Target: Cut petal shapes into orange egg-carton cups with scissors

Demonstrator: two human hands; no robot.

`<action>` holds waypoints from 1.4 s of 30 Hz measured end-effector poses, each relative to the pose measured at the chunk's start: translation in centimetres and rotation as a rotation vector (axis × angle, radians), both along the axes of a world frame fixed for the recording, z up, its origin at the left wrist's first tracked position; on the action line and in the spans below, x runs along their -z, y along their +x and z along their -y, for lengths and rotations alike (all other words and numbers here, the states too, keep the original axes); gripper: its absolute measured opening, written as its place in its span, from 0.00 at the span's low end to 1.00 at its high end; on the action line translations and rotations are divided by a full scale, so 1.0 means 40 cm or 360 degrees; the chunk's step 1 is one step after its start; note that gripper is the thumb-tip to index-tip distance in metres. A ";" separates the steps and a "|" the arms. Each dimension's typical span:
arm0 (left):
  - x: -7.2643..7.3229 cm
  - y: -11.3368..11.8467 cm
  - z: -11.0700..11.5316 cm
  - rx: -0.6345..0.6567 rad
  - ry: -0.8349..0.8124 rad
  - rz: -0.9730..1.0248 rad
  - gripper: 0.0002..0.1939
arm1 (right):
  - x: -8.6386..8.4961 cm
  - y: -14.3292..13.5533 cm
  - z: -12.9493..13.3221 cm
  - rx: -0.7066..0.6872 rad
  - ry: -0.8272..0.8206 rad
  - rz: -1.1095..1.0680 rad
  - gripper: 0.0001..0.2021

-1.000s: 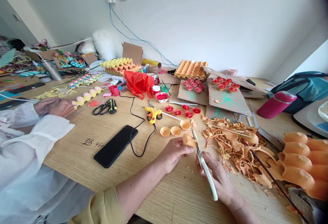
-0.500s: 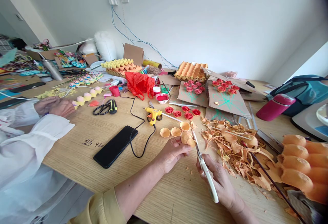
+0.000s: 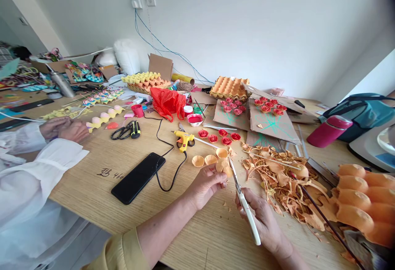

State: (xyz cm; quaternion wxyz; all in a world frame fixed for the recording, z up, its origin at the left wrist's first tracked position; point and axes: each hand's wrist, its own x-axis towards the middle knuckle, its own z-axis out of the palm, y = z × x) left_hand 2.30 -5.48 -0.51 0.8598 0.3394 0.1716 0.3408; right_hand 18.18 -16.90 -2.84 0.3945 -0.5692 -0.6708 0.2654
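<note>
Between its thumb and fingers, my left hand (image 3: 207, 185) pinches an orange egg-carton cup (image 3: 222, 166). My right hand (image 3: 259, 215) is closed round the white-handled scissors (image 3: 247, 216), whose blades point up beside the cup's right side. Just behind the held cup, several cut orange cups (image 3: 198, 161) sit on the table. Red paper roses (image 3: 226, 141) lie beyond them. To the right is a heap of orange scraps (image 3: 279, 175).
A black phone (image 3: 138, 178) and a yellow glue gun (image 3: 184, 138) with its cord lie left of my hands. Orange egg cartons (image 3: 353, 198) are at right, near a pink bottle (image 3: 329, 131). Another person's hands (image 3: 66, 129) rest at far left.
The orange cup has turned in my left hand, and its cut edge now faces differently. Both hands have barely shifted, and the scissors stay beside the cup.
</note>
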 end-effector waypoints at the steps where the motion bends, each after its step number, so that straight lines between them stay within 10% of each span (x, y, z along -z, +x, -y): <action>1: -0.001 -0.001 -0.001 -0.0007 -0.0010 0.0002 0.17 | 0.002 0.000 0.000 0.0009 0.0008 0.0009 0.17; 10: 0.003 -0.006 -0.014 -0.0028 0.0088 -0.0057 0.18 | 0.009 0.000 -0.011 0.0109 0.0007 -0.0092 0.13; 23: 0.030 0.004 0.012 -0.0002 0.1230 -0.0690 0.13 | -0.002 0.001 -0.020 0.0462 0.0002 -0.1244 0.16; 33: 0.007 -0.001 0.017 0.0273 0.0743 -0.0365 0.16 | -0.004 0.005 -0.021 0.0492 -0.0061 -0.1344 0.18; 42: -0.011 -0.015 -0.003 0.0032 0.0860 -0.0483 0.15 | -0.003 0.007 -0.018 0.0440 -0.0030 -0.1207 0.15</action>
